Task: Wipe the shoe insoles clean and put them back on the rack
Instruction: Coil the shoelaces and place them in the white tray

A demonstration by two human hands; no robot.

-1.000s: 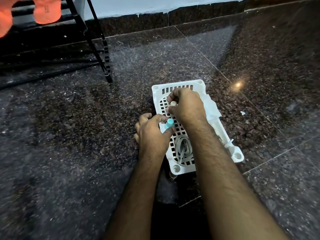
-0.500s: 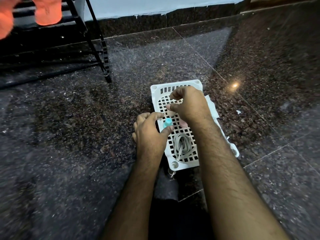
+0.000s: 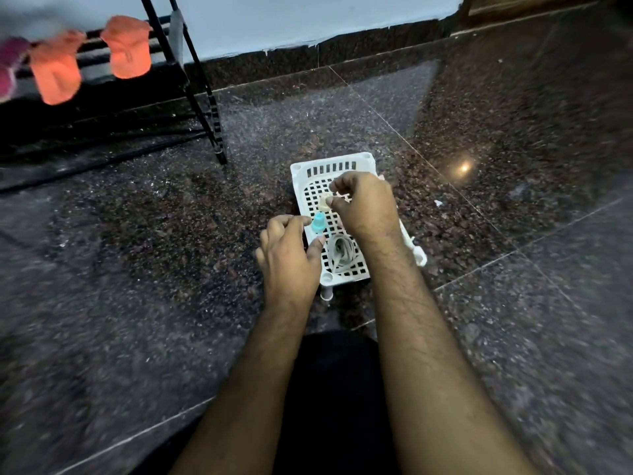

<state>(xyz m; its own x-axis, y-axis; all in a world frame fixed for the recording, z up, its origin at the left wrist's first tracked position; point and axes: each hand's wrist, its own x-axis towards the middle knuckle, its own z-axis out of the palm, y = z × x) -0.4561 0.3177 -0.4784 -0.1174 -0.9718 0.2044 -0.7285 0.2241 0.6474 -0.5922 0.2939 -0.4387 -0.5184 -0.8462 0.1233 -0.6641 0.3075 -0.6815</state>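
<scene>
Your left hand point(image 3: 291, 255) holds a small bottle with a teal top point(image 3: 318, 223) between thumb and forefinger, over the white perforated basket point(image 3: 363, 159) on the granite floor point(image 3: 137, 252). Your right hand point(image 3: 363, 200) pinches a small pale piece point(image 3: 324, 201) just above the bottle, which looks like its cap, though it is too small to be sure. The orange insoles point(image 3: 126, 48) are well away from you, up on the black shoe rack point(image 3: 202, 94) at the far left, so the wiping has probably not begun. A coiled pale cord point(image 3: 340, 253) lies in the basket just beside your left thumb. The risks sit in your fingers: the pale piece is held only by its edge, and if it slips it could drop through or roll off the basket and vanish against the speckled floor. If the bottle is open and you tip it, the liquid would run straight through the grid onto the polished stone and leave it slick. Keep the bottle upright.
</scene>
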